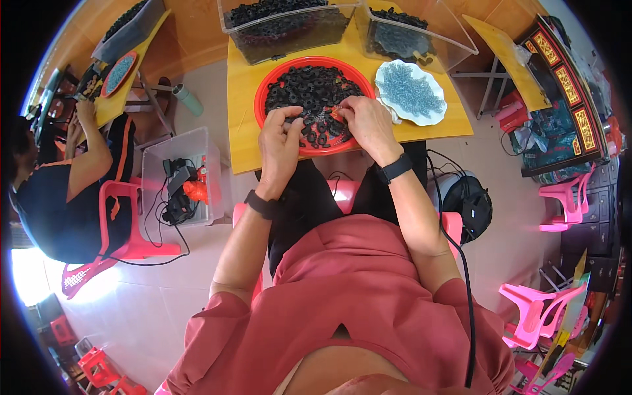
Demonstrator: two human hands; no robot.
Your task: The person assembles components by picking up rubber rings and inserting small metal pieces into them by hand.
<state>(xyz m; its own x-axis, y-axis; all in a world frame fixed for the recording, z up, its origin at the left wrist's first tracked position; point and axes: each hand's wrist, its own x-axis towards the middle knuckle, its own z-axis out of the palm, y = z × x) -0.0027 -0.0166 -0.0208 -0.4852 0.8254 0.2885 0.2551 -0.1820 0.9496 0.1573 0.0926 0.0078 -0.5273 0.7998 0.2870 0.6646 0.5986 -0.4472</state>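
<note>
A round red tray (263, 92) full of small black rubber rings (313, 89) lies on the yellow table (240, 141) in front of me. My left hand (280, 141) rests on the tray's near rim, its fingers pinched on a black ring. My right hand (368, 125) sits over the tray's right near side, fingertips closed among the rings; what it pinches is too small to tell. Both wrists wear black bands. A white scalloped plate (385, 76) of small blue-grey screws (411, 92) lies just right of the tray.
Two clear plastic bins (289, 36) (447, 33) holding black parts stand behind the tray. A clear box (155, 158) with cables sits on the floor at my left. Another person (72, 191) sits on a pink chair at a second yellow table. Pink chairs (566, 197) stand right.
</note>
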